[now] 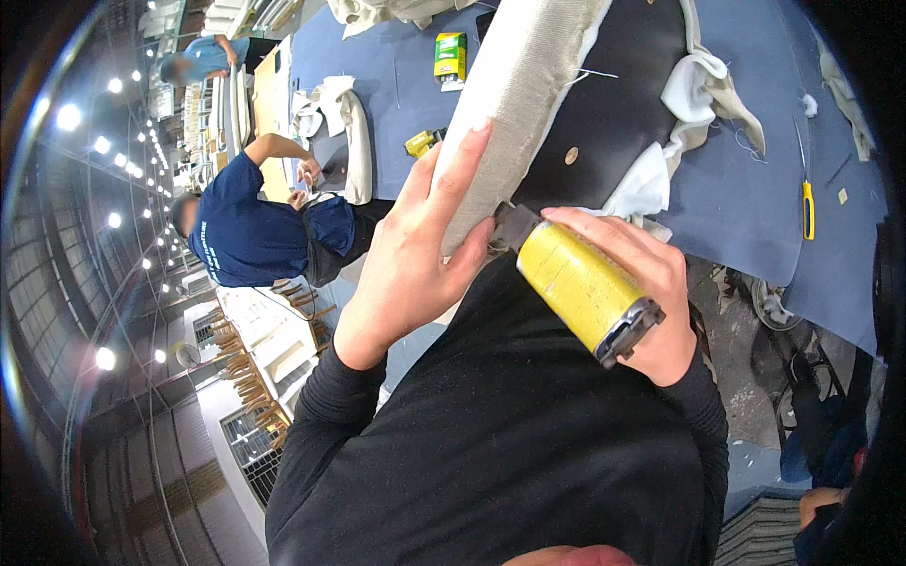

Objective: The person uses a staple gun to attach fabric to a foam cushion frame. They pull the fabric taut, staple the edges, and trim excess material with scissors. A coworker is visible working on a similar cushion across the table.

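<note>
Far left there's a co-worker in a dark blue short-sleeved shirt bent over a workbench, well apart from what's going on here. Then comes the left hand — fingers stretched long and flat, pressed against the side of a beige woven-fabric padded roll, thumb tucked under it toward the body. That roll runs up and away from the person's chest over the blue cloth-covered worktable, with a black backing panel right beside it and loose white fabric scraps bunched at its far edge.

Next over, the right hand is wrapped around a yellow cylindrical stapler-type power tool, fingers curled snug over the body, its dark nose touching the lower end of the roll just beside the left thumb.

That's the bit I'd worry about: the tool's nose sits really close to the left thumb and palm, so if the fabric slips or the tool kicks sideways, a fastener could land in skin. Fabric pulled unevenly would also wrinkle under the fastening.

Further right, a yellow-handled utility knife lies on the table, well clear of both hands.
</note>
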Demonstrator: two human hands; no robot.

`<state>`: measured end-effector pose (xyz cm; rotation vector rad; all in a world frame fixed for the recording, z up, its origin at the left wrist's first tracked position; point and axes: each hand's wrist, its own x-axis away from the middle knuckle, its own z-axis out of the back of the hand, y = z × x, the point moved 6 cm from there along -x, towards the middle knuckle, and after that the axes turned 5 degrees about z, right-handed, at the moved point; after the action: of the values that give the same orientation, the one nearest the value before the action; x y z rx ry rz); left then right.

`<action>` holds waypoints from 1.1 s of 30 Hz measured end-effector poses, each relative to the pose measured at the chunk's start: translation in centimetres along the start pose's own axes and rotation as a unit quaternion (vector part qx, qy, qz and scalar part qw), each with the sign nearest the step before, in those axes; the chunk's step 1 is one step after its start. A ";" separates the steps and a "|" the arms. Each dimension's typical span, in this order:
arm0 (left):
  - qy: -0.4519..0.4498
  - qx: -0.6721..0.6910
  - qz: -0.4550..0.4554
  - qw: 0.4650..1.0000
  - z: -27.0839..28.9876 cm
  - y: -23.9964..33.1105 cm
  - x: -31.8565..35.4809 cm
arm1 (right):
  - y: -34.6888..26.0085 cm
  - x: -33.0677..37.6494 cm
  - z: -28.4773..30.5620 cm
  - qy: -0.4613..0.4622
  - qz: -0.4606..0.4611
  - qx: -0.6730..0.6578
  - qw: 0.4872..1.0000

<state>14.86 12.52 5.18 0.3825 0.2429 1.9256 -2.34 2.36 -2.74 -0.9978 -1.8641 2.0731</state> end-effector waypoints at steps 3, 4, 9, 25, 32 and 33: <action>0.006 -0.005 -0.009 1.000 0.1 0.1 0.0 | -0.3 0.2 -0.4 -0.013 -0.013 -0.012 1.000; 0.005 -0.006 -0.005 1.000 0.0 0.1 0.0 | -0.3 0.2 -0.4 -0.018 -0.021 -0.015 1.000; 0.006 -0.012 0.008 1.000 -0.2 -0.2 0.0 | 0.0 0.7 -1.2 -0.029 -0.040 -0.008 0.999; 0.002 -0.010 0.027 1.000 -0.1 -0.1 -0.3 | -0.6 0.7 -1.7 -0.060 -0.068 -0.009 0.996; 0.019 0.037 -0.002 0.999 0.6 0.5 -0.9 | 0.8 0.3 -0.2 -0.061 -0.023 0.011 0.998; 0.026 0.059 -0.013 0.998 0.9 0.8 -0.9 | 1.7 0.6 1.5 -0.060 -0.024 -0.002 0.998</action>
<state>14.79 11.40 6.12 0.4066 0.3941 1.9032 -3.16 1.15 -4.55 -0.8385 -1.9296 2.1460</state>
